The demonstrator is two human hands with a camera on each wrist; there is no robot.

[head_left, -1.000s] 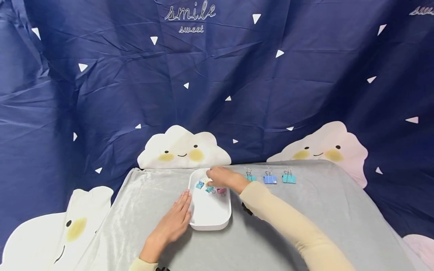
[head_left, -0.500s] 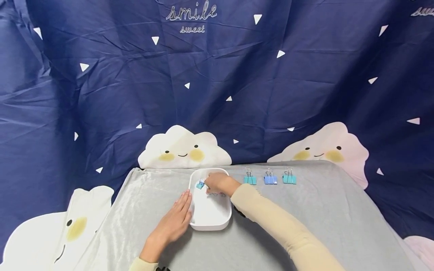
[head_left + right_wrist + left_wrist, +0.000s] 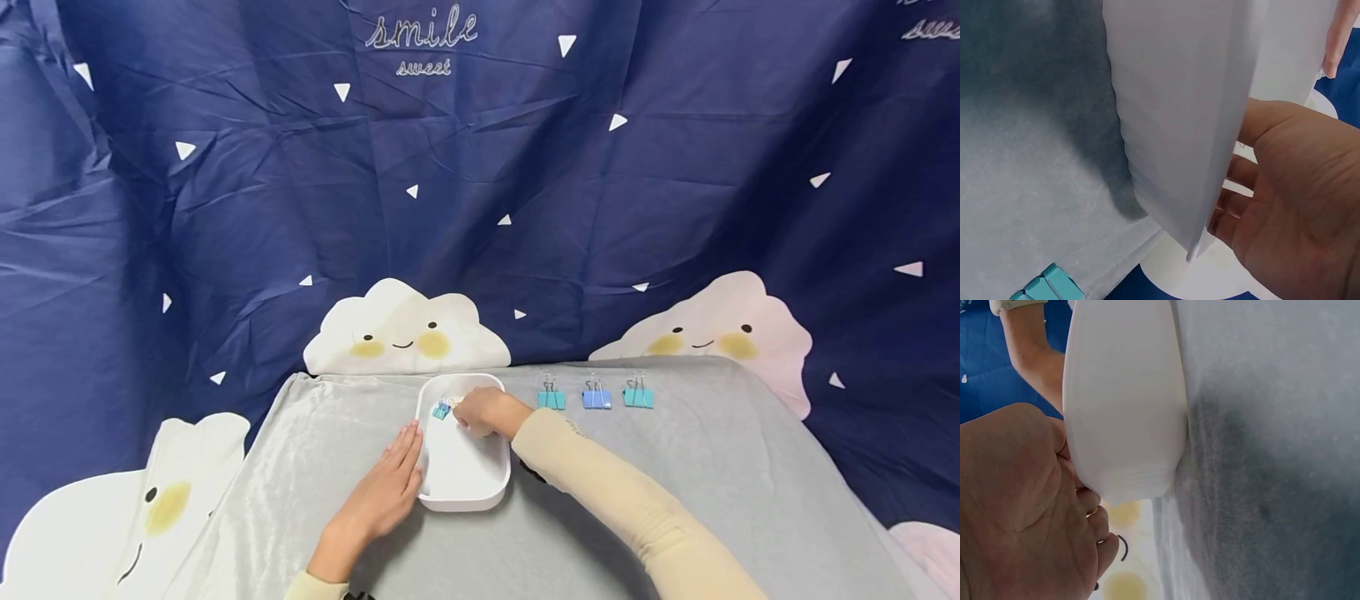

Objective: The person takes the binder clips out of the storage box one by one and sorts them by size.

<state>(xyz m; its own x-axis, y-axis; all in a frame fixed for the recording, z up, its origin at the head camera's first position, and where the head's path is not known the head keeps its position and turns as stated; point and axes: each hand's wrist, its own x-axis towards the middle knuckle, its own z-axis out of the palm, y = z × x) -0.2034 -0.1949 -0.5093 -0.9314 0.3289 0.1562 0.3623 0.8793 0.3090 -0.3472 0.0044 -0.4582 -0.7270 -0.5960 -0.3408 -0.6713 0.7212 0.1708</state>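
Note:
A white rectangular tray (image 3: 463, 505) lies on the grey cloth in the head view. My left hand (image 3: 386, 487) rests its extended fingers along the tray's left rim. My right hand (image 3: 483, 412) reaches down into the far right part of the tray. In the right wrist view that right hand (image 3: 1300, 181) has its fingertips hidden behind the tray wall (image 3: 1172, 112); I cannot tell what they hold. Small blue and teal binder clips (image 3: 441, 411) show inside the tray, just left of the right hand. The tray's other clips are covered by that hand.
Three larger binder clips stand in a row right of the tray: a teal clip (image 3: 551, 400), a blue clip (image 3: 597, 399) and another teal clip (image 3: 638, 397). Behind the table hangs a dark blue curtain (image 3: 480, 150) with printed clouds.
My right hand has moved a little down and left within the tray, covering the pink and teal small clips and uncovering the nearest large teal clip. My left hand stays at the rim.

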